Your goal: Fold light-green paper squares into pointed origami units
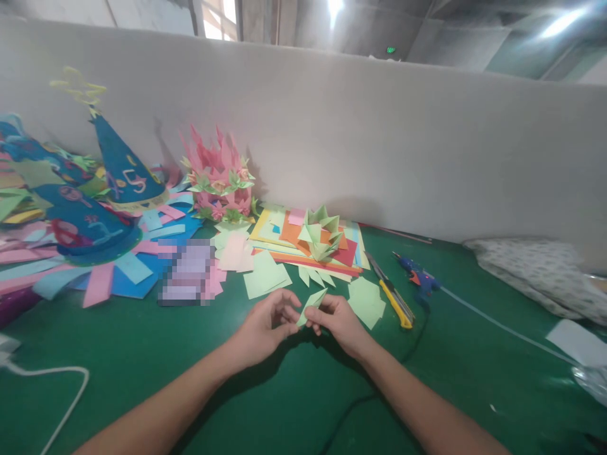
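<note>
Between my hands, above the table, is a small piece of folded light green paper [313,304]. My right hand [342,321] pinches it, thumb on the near face and fingers behind. The thumb and curled fingers of my left hand [268,325] close at its lower left end; some of those fingertips are hidden. Light green paper squares [266,275] lie just beyond my left hand, and more green squares [367,302] are beside my right. Several folded green pieces [315,277] lie behind the held one. A ring of folded green paper [323,232] stands on stacked coloured sheets [272,254].
A yellow utility knife [398,304] and a blue glue gun [420,277] with a glue stick lie on the right. Pink folded-paper work [220,180], blue cone hats [126,167] and a blurred-out phone [187,273] are left. A white cable [71,370] crosses the lower left.
</note>
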`<state>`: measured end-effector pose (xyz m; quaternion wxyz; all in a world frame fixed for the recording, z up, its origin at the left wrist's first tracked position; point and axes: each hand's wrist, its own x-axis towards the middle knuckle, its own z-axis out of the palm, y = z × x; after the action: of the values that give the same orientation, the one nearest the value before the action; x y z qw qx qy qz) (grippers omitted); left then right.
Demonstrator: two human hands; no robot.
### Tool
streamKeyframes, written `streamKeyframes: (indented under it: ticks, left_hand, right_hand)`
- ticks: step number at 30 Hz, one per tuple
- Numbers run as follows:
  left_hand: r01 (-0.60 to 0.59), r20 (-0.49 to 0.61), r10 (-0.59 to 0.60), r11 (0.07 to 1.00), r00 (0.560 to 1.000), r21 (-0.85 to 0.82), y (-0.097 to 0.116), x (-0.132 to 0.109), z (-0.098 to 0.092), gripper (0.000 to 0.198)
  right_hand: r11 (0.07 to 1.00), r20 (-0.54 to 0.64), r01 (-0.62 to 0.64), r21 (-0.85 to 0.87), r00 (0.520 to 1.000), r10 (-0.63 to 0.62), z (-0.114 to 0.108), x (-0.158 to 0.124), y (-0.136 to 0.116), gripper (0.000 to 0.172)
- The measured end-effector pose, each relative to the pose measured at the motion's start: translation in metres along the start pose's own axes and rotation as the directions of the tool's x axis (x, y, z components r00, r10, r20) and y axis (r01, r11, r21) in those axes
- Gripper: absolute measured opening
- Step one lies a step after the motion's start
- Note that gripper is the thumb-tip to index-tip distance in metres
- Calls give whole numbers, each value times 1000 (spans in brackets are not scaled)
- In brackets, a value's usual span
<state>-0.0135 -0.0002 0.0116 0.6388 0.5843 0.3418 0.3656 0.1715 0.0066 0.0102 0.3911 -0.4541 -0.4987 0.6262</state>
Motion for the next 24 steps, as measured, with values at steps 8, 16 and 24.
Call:
streamKeyframes:
  ticks: [8,16,24]
  left_hand:
    - [-53,-18,53,998,998,34,1,2,3,21]
    - [-156,-81,189,939,979,306,-8,3,-3,21]
    - [-169,-203,354,781,913,601,-9,6,-10,26]
  right_hand:
    - [1000,42,-14,17,999,14,2,-1,-3,31]
    - [840,-199,151,-521,936,-292,-49,1,-43,24]
    - [239,51,175,-955,893,-448,-89,9,-43,16]
